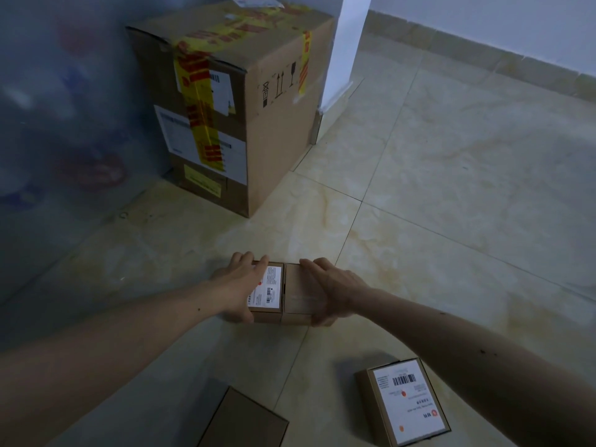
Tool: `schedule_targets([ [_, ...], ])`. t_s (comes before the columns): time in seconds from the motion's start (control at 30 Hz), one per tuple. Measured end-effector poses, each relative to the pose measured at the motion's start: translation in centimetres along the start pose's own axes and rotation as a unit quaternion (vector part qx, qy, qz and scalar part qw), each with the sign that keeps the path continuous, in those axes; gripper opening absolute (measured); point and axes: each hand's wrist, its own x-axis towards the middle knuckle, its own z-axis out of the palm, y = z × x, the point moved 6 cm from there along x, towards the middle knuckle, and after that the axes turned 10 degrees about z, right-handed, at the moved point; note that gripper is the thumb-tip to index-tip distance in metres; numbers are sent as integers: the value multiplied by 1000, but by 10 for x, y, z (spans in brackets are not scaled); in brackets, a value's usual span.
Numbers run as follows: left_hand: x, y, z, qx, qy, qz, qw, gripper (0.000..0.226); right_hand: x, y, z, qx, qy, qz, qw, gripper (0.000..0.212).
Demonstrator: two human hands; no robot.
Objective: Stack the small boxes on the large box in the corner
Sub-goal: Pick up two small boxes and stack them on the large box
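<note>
Two small cardboard boxes sit pressed side by side in front of me. The labelled small box (268, 295) on the left is clasped by my left hand (240, 285), fingers over its far edge. My right hand (332, 293) clasps the plain small box (298, 295) beside it. Whether the pair rests on the floor or is lifted I cannot tell. The large cardboard box (277, 124), sealed with yellow and red tape, stands in the corner at the upper left. Another labelled small box (404, 403) lies on the floor at the lower right, and a plain small box (243, 421) at the bottom centre.
A beige tiled floor (451, 188) stretches to the right. A dark blurred wall (64, 108) runs along the left. A white pillar edge (342, 50) rises just right of the large box, with a pale skirting wall behind.
</note>
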Motion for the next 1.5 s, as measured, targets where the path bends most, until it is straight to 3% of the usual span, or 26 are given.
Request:
schedule_targets([
  [0.23,3,-2,-29,20,25,22,999,122,0,5,-19,33,29,16,999,123],
  [0.53,5,11,-104,14,59,4,998,120,-17,20,-101,43,79,44,995,119],
  [0.87,8,32,-260,54,185,20,981,120,-60,51,-257,29,192,53,980,116],
  [1.07,4,35,-359,82,219,40,972,118,-74,60,-343,26,256,59,965,117],
  [1.27,-4,-6,-434,139,236,29,961,119,-51,35,-414,39,304,40,951,116],
  [1.5,1,-80,-473,124,242,-24,962,105,14,-11,-454,75,292,12,953,103],
])
